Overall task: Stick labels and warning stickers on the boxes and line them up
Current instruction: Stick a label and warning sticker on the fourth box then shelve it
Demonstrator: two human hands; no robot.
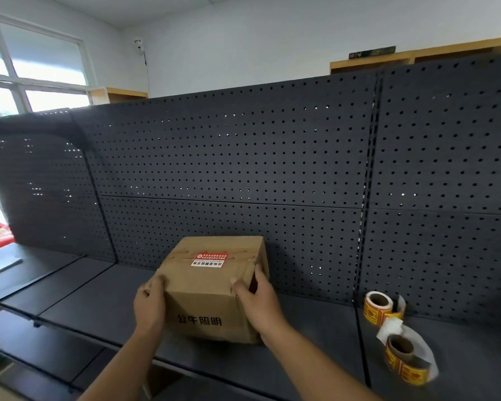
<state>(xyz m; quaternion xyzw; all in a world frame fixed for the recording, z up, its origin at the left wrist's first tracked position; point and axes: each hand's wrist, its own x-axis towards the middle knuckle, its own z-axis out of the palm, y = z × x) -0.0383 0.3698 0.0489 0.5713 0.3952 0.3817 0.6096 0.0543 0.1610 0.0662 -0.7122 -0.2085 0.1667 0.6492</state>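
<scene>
A cardboard box sits in the lower middle of the frame on a dark metal shelf, just in front of the black pegboard back panel. It stands upright, one corner edge turned toward the camera, so its top face runs away toward the pegboard; the top looks roughly square and no long axis can be told. Clear tape crosses the top from left to right. On that tape, near the far edge of the top, lies a red and white warning sticker with small Chinese print that is too fine to read. The near side face carries black printed characters reading 公牛照明.

The left hand holds the box's left near corner, fingers curled over the top edge. The right hand grasps the right near corner, thumb on the top face and fingers wrapped down the right side. Both forearms reach in from the bottom of the frame.

At the lower right, well apart from the box, two rolls of yellow and red stickers rest on the same shelf: the far sticker roll close to the pegboard, and the near sticker roll with white backing paper trailing loose around it. A window fills the upper left.
</scene>
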